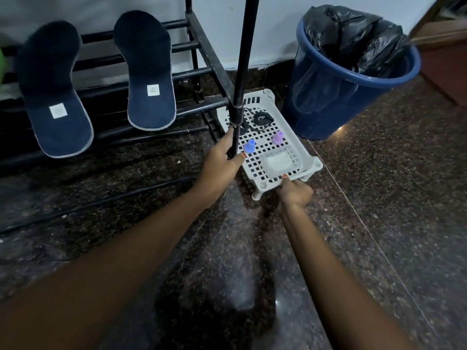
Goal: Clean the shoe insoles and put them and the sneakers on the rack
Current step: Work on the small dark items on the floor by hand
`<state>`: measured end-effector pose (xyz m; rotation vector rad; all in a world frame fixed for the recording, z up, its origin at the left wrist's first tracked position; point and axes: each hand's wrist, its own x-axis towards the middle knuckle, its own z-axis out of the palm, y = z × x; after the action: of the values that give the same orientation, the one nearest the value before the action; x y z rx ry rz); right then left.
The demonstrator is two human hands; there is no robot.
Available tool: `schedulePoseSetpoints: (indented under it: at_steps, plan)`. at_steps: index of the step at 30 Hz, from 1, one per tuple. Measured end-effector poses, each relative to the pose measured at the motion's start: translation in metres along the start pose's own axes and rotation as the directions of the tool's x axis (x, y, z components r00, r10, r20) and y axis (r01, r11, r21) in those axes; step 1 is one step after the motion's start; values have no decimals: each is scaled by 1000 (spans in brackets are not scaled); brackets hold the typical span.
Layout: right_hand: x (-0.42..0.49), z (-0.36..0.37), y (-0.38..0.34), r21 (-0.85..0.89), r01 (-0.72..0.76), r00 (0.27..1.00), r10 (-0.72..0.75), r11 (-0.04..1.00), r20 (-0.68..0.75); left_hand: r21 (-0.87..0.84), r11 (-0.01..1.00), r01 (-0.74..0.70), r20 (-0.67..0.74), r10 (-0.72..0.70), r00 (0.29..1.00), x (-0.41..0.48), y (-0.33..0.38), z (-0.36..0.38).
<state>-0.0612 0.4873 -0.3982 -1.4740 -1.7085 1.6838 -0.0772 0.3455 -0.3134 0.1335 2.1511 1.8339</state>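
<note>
While your left hand [222, 160] wraps its thumb and fingers round the lower part of a black pole [244, 46], your right hand [295, 192] pinches the near edge of a white tray [271, 183], thumb on top of the rim and the other fingers curled beneath it. The pole rises straight up past your left fingertips and crosses in front of the rack [209, 56].

Both insoles are on that rack, up and to the left of your left hand and well apart from it. The nearer insole [147, 74] leans across the black rails with its heel end lowest and a small white label showing. The farther insole [54, 97] lies beyond it the same way, its heel hanging lower over the front rail.

Just beyond your right thumb, inside the tray, sits a clear container [278, 161]. Further from that hand stand a blue cap [249, 146], close to your left thumb, and a purple cap [278, 137]. A black object [262, 118] lies behind them; what it is you cannot tell from here.

Beyond your right hand and to its right, a blue bin [328, 97] with a black liner [353, 34] stands on the speckled floor [379, 198], just beside the tray's far corner.
</note>
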Motion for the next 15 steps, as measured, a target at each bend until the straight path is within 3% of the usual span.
schedulePoseSetpoints:
  at_steps: [15]
  plan:
    - [14, 35, -22, -13, 4, 997, -3, 1000, 77, 2, 999, -32, -5, 32, 999, 2, -1, 2]
